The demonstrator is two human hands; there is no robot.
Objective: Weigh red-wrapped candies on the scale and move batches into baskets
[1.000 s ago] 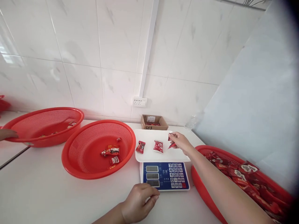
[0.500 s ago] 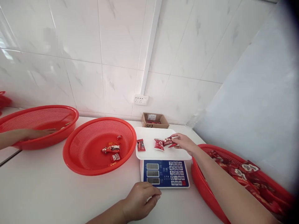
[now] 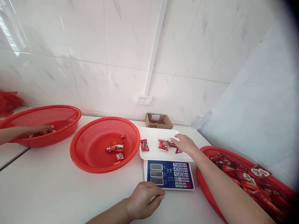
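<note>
My left hand (image 3: pixel 146 199) rests at the front edge of the digital scale (image 3: pixel 169 175), its fingers curled together with nothing showing in them. Over the right side of the white weighing tray (image 3: pixel 151 133), my right hand (image 3: pixel 183 143) has its thumb and fingers apart. Beneath and beside those fingertips lie a dark red snack packet (image 3: pixel 172 144) and a smaller red packet (image 3: pixel 178 151), partly covered by the hand. Further left on the tray are a pinkish-red packet (image 3: pixel 163 145) and another red packet (image 3: pixel 144 145).
Left of the scale, a red mesh basket (image 3: pixel 78 149) holds several packets. Another basket (image 3: pixel 208 183), at right, is heaped with them. A co-worker's hand (image 3: pixel 43 130) reaches into a far-left basket (image 3: pixel 58 109). A cardboard box (image 3: pixel 168 127) sits behind the tray, below a wall socket (image 3: pixel 144 99).
My right hand has let go of the dark red packet, its fingers spreading and lifting slightly. My left hand stays at the scale. The co-worker's hand now has packets at its fingers.
</note>
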